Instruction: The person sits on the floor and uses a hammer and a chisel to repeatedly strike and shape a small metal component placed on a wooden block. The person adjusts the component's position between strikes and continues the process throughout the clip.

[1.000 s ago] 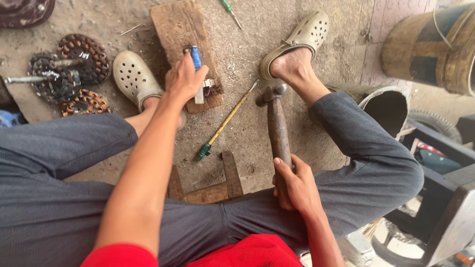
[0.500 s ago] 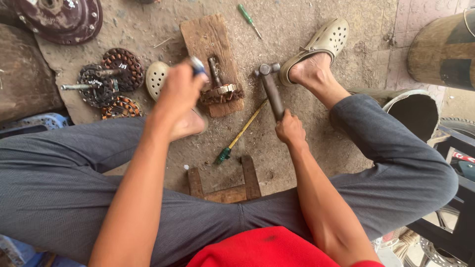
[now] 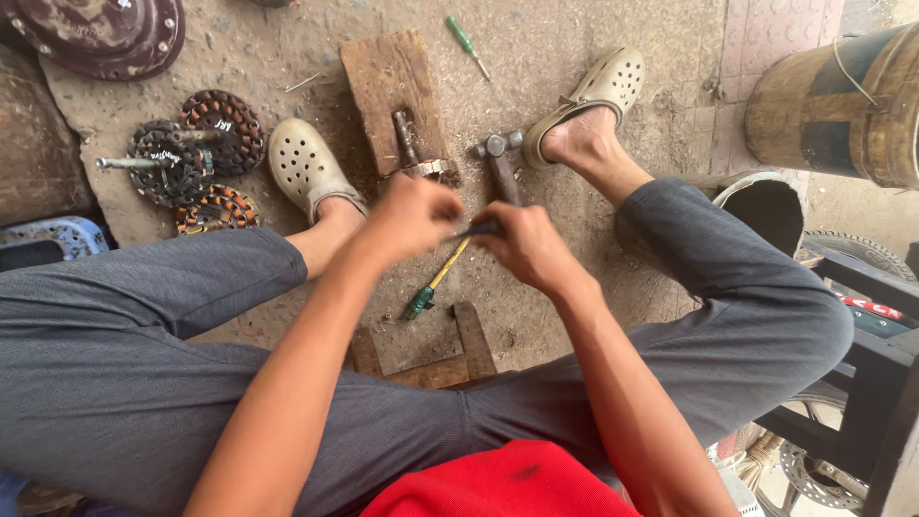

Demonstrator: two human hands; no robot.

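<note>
Seat: I sat low on a wooden frame [image 3: 436,349], knees wide, over the gritty concrete floor [image 3: 574,306].
Left hand: my left hand [image 3: 412,218] was curled closed near the slim dark tool [image 3: 481,229]; motion blur hid whether the fingers actually pinched its end.
Right hand: my right hand [image 3: 525,247] was closed around that tool, knuckles up, just beside the left.
Under the hands: a yellow-shafted screwdriver with a green handle [image 3: 433,285] lay loose on the floor.
Beyond the hands: the hammer [image 3: 500,163] lay on the floor, head pointing away, untouched.
Work piece: the small metal part [image 3: 414,153] sat on the wooden block [image 3: 392,81], near the block's nearest edge, between my sandalled feet.
Far left: coil-wound discs [image 3: 191,153] lay on a mat.
Far edge: a second green screwdriver [image 3: 467,43] lay past the block's far corner.
Risk: judged the tool could slip between both fists, since neither hand steadied the part; bare toes sat close to the block.
</note>
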